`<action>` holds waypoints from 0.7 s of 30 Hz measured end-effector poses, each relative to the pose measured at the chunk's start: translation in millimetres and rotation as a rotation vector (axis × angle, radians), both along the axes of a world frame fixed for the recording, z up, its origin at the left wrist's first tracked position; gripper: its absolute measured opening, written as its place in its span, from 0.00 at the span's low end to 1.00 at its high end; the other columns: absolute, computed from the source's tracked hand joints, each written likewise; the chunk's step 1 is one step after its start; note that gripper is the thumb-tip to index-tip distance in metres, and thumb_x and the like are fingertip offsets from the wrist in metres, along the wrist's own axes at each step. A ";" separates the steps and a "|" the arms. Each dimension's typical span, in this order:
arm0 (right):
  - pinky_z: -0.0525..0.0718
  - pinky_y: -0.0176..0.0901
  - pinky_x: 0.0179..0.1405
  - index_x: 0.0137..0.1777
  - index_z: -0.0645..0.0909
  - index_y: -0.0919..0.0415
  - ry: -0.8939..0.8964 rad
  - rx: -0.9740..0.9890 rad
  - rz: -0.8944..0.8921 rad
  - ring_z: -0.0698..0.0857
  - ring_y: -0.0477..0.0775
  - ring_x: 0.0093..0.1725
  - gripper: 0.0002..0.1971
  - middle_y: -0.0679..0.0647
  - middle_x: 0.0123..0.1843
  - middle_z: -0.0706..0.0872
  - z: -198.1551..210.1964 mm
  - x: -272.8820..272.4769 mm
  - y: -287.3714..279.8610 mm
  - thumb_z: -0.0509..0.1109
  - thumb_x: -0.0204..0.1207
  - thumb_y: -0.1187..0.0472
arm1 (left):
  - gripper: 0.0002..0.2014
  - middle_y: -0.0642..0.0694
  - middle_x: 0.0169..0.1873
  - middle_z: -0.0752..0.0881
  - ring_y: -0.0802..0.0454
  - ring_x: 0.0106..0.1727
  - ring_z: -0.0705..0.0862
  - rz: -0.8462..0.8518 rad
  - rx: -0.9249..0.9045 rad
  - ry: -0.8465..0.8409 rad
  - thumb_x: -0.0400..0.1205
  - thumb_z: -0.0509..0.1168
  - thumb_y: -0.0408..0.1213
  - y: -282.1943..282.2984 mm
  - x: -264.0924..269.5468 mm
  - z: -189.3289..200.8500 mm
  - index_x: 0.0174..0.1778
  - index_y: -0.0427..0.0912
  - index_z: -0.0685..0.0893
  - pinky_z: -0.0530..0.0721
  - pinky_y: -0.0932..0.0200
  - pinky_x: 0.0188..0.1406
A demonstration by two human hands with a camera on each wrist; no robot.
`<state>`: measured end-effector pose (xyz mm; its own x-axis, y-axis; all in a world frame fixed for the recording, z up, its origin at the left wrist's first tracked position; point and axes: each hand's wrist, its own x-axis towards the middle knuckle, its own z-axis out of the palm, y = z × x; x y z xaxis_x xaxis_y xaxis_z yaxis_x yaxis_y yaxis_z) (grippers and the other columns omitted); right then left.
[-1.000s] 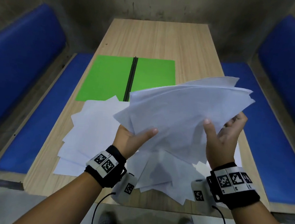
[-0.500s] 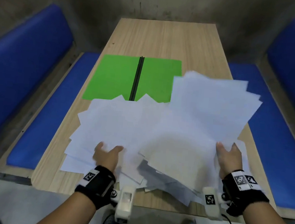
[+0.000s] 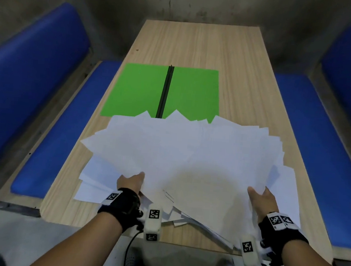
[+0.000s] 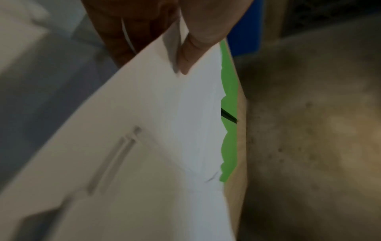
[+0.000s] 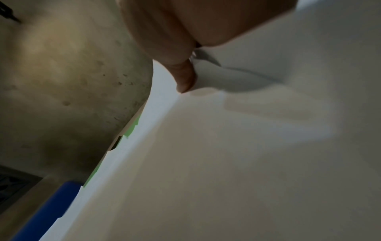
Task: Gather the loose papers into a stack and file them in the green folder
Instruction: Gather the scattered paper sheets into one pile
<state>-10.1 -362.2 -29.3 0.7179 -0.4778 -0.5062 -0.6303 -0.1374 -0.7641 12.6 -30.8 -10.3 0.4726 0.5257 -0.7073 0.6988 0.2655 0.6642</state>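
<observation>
Both hands grip the papers (image 3: 189, 159): my left hand (image 3: 131, 182) pinches the near-left edge, right hand (image 3: 260, 198) the near-right edge. Sheets fan over the tabletop (image 3: 199, 45), far corners overlapping the green folder (image 3: 140, 89), which lies open.

Head view looks down; wrist views sit close, sharing the green folder (image 3: 169, 92).
</observation>
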 end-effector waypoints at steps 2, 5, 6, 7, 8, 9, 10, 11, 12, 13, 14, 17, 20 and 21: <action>0.73 0.46 0.59 0.71 0.74 0.66 0.015 0.035 -0.019 0.77 0.58 0.53 0.19 0.62 0.64 0.82 -1.8 0.7 -2.6 0.64 0.81 0.62 | 0.35 0.33 0.71 0.76 0.35 0.70 0.77 -0.159 0.257 -0.049 0.77 0.69 0.36 5.1 4.5 7.0 0.77 0.28 0.63 0.74 0.45 0.72; 0.75 0.56 0.68 0.74 0.71 0.63 0.030 0.120 -0.061 0.78 0.60 0.55 0.23 0.58 0.66 0.81 -7.0 1.6 -8.4 0.66 0.80 0.60 | 0.19 0.34 0.63 0.83 0.36 0.65 0.81 -0.343 0.391 -0.149 0.80 0.64 0.31 13.7 5.9 14.6 0.67 0.30 0.77 0.76 0.48 0.68; 0.75 0.58 0.70 0.75 0.70 0.63 0.033 0.132 -0.062 0.78 0.60 0.56 0.24 0.60 0.67 0.81 -8.5 1.8 -10.2 0.67 0.80 0.59 | 0.17 0.34 0.60 0.85 0.37 0.62 0.83 -0.404 0.401 -0.136 0.79 0.64 0.31 14.9 5.5 13.7 0.64 0.31 0.79 0.79 0.48 0.66; 0.74 0.60 0.71 0.76 0.69 0.64 0.039 0.134 -0.058 0.78 0.60 0.56 0.25 0.61 0.69 0.80 -9.3 2.3 -10.6 0.67 0.80 0.59 | 0.15 0.33 0.59 0.85 0.37 0.58 0.84 -0.467 0.409 -0.113 0.79 0.64 0.31 14.1 5.1 14.5 0.61 0.32 0.81 0.81 0.47 0.63; 0.74 0.60 0.71 0.76 0.68 0.64 0.043 0.129 -0.054 0.77 0.60 0.56 0.25 0.63 0.69 0.80 -8.5 2.4 -9.8 0.66 0.80 0.60 | 0.14 0.32 0.58 0.86 0.38 0.55 0.84 -0.516 0.405 -0.090 0.78 0.65 0.32 12.5 5.9 12.7 0.59 0.32 0.82 0.82 0.47 0.61; 0.74 0.59 0.71 0.76 0.69 0.65 0.041 0.119 -0.047 0.78 0.61 0.57 0.25 0.63 0.69 0.80 -7.7 2.5 -8.4 0.66 0.80 0.60 | 0.14 0.32 0.58 0.85 0.39 0.52 0.84 -0.548 0.392 -0.073 0.77 0.65 0.32 8.5 7.1 11.6 0.58 0.33 0.82 0.83 0.47 0.59; 0.74 0.57 0.70 0.75 0.70 0.66 0.033 0.101 -0.044 0.78 0.62 0.57 0.24 0.64 0.68 0.80 -9.7 2.9 -8.0 0.65 0.80 0.61 | 0.17 0.32 0.60 0.84 0.39 0.52 0.83 -0.563 0.380 -0.057 0.75 0.67 0.34 4.0 8.9 9.2 0.59 0.34 0.81 0.83 0.48 0.58; 0.74 0.55 0.68 0.74 0.71 0.66 0.031 0.079 -0.036 0.78 0.62 0.57 0.23 0.63 0.66 0.81 -9.1 2.7 -7.0 0.65 0.81 0.62 | 0.21 0.33 0.62 0.81 0.38 0.53 0.83 -0.570 0.373 -0.042 0.72 0.69 0.37 -1.9 10.6 9.2 0.61 0.36 0.78 0.84 0.48 0.58; 0.74 0.53 0.66 0.73 0.72 0.67 0.023 0.060 -0.033 0.78 0.61 0.56 0.22 0.62 0.64 0.81 -9.5 2.5 -6.2 0.65 0.81 0.63 | 0.26 0.34 0.64 0.77 0.36 0.55 0.83 -0.565 0.373 -0.032 0.70 0.71 0.39 -7.6 12.2 8.8 0.63 0.38 0.75 0.83 0.48 0.58; 0.74 0.52 0.64 0.72 0.73 0.67 0.019 0.045 -0.028 0.78 0.60 0.55 0.21 0.62 0.64 0.81 -9.3 2.2 -5.4 0.64 0.81 0.63 | 0.31 0.35 0.66 0.74 0.35 0.58 0.81 -0.552 0.361 -0.031 0.69 0.73 0.39 -13.5 12.9 9.4 0.67 0.40 0.70 0.82 0.48 0.59; 0.75 0.51 0.63 0.72 0.74 0.67 0.014 0.034 -0.027 0.77 0.59 0.54 0.20 0.63 0.65 0.81 -9.9 2.1 -4.9 0.64 0.81 0.63 | 0.34 0.35 0.68 0.72 0.35 0.61 0.80 -0.535 0.339 -0.041 0.70 0.73 0.37 -18.8 13.4 10.3 0.71 0.42 0.66 0.81 0.49 0.60; 0.73 0.48 0.58 0.71 0.75 0.67 0.011 0.020 -0.021 0.77 0.59 0.53 0.19 0.64 0.65 0.81 -8.1 1.8 -2.9 0.63 0.81 0.63 | 0.38 0.41 0.65 0.75 0.42 0.57 0.79 -0.517 0.258 -0.080 0.73 0.71 0.33 -28.2 14.8 13.3 0.75 0.42 0.58 0.77 0.55 0.56; 0.72 0.46 0.58 0.71 0.74 0.67 0.005 0.032 -0.024 0.76 0.59 0.53 0.20 0.62 0.61 0.81 -8.3 1.8 -3.4 0.63 0.81 0.64 | 0.24 0.40 0.55 0.83 0.45 0.49 0.80 -0.501 0.198 -0.061 0.74 0.72 0.32 -26.7 13.2 16.4 0.65 0.33 0.75 0.79 0.56 0.51; 0.72 0.47 0.58 0.72 0.73 0.67 0.010 0.038 -0.025 0.76 0.58 0.53 0.20 0.60 0.59 0.80 -8.2 1.9 -4.0 0.63 0.81 0.63 | 0.16 0.39 0.51 0.85 0.44 0.47 0.81 -0.485 0.162 -0.061 0.74 0.72 0.31 -24.6 10.9 17.3 0.57 0.32 0.80 0.79 0.57 0.48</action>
<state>-8.2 -366.2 -37.5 0.7006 -0.4759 -0.5317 -0.6410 -0.0924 -0.7620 23.6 -55.4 7.0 0.7272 0.3365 -0.5983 0.6747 -0.1895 0.7134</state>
